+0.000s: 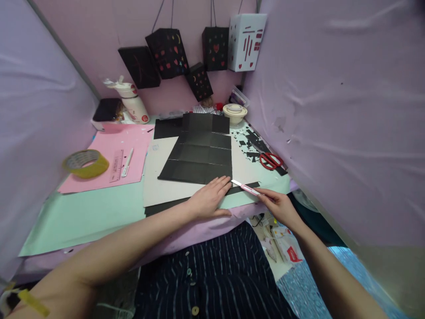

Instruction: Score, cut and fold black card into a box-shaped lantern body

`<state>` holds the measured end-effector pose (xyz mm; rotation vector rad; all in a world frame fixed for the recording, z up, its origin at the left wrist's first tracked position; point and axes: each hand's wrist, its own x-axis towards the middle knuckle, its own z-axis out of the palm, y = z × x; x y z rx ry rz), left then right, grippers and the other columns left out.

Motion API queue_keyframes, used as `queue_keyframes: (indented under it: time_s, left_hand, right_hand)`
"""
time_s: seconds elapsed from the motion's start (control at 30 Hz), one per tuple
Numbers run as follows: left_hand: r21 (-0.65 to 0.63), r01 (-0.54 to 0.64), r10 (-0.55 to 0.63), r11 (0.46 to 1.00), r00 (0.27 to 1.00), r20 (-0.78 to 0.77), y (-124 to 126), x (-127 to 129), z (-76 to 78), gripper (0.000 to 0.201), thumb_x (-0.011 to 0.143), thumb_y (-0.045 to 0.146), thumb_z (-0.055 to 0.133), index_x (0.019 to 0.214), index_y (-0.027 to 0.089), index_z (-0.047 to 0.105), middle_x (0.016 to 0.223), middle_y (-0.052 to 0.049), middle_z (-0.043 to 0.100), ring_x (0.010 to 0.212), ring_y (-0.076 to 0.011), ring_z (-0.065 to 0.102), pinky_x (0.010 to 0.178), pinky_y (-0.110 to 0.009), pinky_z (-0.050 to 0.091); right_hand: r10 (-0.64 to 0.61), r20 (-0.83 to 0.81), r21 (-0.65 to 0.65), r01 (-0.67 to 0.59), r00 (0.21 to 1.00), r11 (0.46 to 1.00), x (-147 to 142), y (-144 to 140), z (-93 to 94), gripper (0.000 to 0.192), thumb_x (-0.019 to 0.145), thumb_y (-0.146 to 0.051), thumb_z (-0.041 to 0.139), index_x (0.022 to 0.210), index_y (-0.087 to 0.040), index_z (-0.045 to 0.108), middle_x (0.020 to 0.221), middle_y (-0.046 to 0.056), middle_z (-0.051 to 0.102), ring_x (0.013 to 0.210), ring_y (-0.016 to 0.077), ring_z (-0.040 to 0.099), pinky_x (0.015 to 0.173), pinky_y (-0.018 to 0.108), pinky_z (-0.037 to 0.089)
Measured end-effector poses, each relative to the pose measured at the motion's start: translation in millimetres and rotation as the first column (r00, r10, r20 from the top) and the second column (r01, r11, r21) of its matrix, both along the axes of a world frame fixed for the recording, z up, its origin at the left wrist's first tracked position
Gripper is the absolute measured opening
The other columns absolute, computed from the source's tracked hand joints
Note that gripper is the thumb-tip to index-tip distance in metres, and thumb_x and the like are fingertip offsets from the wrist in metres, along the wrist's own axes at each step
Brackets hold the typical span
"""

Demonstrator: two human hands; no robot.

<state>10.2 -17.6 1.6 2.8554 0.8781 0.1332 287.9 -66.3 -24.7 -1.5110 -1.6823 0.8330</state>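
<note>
A creased black paper sheet (201, 155) lies on a pale grey board (159, 177) on the mint-green table cover (83, 217). My left hand (209, 199) rests flat on the board at the sheet's near edge, fingers together and pointing right. My right hand (282, 206) grips a pink craft knife (247, 188), its blade tip next to my left fingertips. A narrow black strip (245, 186) lies along the board's near edge under the knife.
Red-handled scissors (271, 160) and black paper scraps (249, 139) lie at the right. A pink sheet (116, 159) holds a ruler (117, 165) and pen (127, 162); a yellow tape roll (85, 163) sits left. Paper lanterns (169, 51) hang behind.
</note>
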Motion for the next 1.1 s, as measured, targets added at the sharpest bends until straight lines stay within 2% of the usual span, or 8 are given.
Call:
queue_keyframes:
  time_s: [0.1,0.23,0.33,0.47,0.77,0.93,1.0,1.1]
  left_hand:
    - [0.006,-0.025,0.025,1.0,1.0,-0.003,7.9,-5.5,9.7,0.085,0.09,0.066,0.044,0.15,0.01,0.022,0.158,-0.017,0.02,0.148,-0.0256,0.015,0.118,-0.041,0.015]
    - [0.08,-0.054,0.06,0.995,0.995,-0.082,27.4,-18.1,17.9,0.088,0.087,0.072,0.041,0.15,0.014,0.025,0.159,-0.014,0.017,0.148,-0.0304,0.009,0.117,-0.049,0.005]
    - [0.043,-0.05,0.056,0.998,0.988,-0.143,36.6,-24.6,14.0,0.092,0.085,0.076,0.037,0.152,0.014,0.022,0.16,-0.015,0.015,0.148,-0.0305,0.011,0.117,-0.048,0.008]
    - [0.028,-0.046,0.05,0.999,0.988,-0.144,37.8,-26.4,7.6,0.094,0.085,0.077,0.036,0.153,0.015,0.018,0.16,-0.015,0.014,0.148,-0.0306,0.012,0.116,-0.047,0.009]
    - [0.012,-0.035,0.037,0.999,0.989,-0.144,38.5,-24.8,8.9,0.096,0.083,0.079,0.038,0.153,0.016,0.019,0.159,-0.016,0.014,0.148,-0.0306,0.012,0.116,-0.046,0.007]
    - [-0.004,-0.047,0.046,0.999,0.992,-0.119,37.7,-26.0,9.1,0.096,0.083,0.078,0.039,0.154,0.016,0.015,0.159,-0.017,0.014,0.147,-0.0307,0.013,0.116,-0.046,0.007]
    - [-0.003,-0.025,0.025,1.0,0.995,-0.095,37.9,-28.9,10.7,0.094,0.084,0.077,0.04,0.154,0.021,0.014,0.16,-0.014,0.01,0.148,-0.0307,0.011,0.116,-0.047,0.008]
    - [-0.004,0.089,-0.089,0.996,0.992,-0.086,39.7,-33.6,13.3,0.082,0.086,0.076,0.039,0.152,0.03,0.022,0.162,-0.007,0.007,0.148,-0.0304,0.006,0.117,-0.049,0.004]
  right_hand:
    - [0.043,0.01,-0.009,-0.043,0.999,0.999,-2.3,1.2,2.0,0.031,0.088,-0.038,0.057,0.112,-0.024,0.072,0.114,0.005,0.072,0.108,0.0263,0.067,0.097,0.041,0.052]
    - [0.05,0.009,-0.024,-0.05,0.999,0.998,-5.6,0.1,7.3,0.032,0.088,-0.038,0.057,0.112,-0.024,0.073,0.114,0.005,0.072,0.107,0.0255,0.067,0.096,0.04,0.052]
    - [0.054,0.032,-0.042,-0.052,0.998,0.998,-7.3,-3.1,11.1,0.032,0.088,-0.038,0.057,0.112,-0.024,0.073,0.112,0.004,0.073,0.105,0.0251,0.068,0.093,0.038,0.054]
    - [0.083,0.058,-0.05,-0.08,0.995,0.996,-7.5,-5.5,13.6,0.032,0.088,-0.039,0.057,0.112,-0.025,0.073,0.112,0.003,0.073,0.104,0.0249,0.068,0.091,0.037,0.055]
    - [0.136,0.088,-0.059,-0.132,0.987,0.99,-8.0,3.5,14.7,0.031,0.089,-0.038,0.055,0.114,-0.028,0.072,0.116,0.003,0.071,0.109,0.0258,0.066,0.096,0.04,0.052]
    - [0.135,0.076,-0.075,-0.129,0.988,0.989,-6.4,2.3,14.3,0.032,0.089,-0.038,0.056,0.113,-0.025,0.072,0.113,0.004,0.073,0.104,0.0258,0.068,0.09,0.038,0.055]
    - [0.126,0.061,-0.079,-0.121,0.99,0.99,-6.1,1.6,12.9,0.033,0.089,-0.039,0.056,0.113,-0.024,0.073,0.111,0.005,0.074,0.102,0.0256,0.069,0.089,0.038,0.055]
    - [0.112,0.04,-0.079,-0.108,0.993,0.991,-6.4,2.4,11.5,0.033,0.088,-0.039,0.057,0.112,-0.024,0.073,0.111,0.005,0.074,0.102,0.0258,0.069,0.09,0.039,0.055]
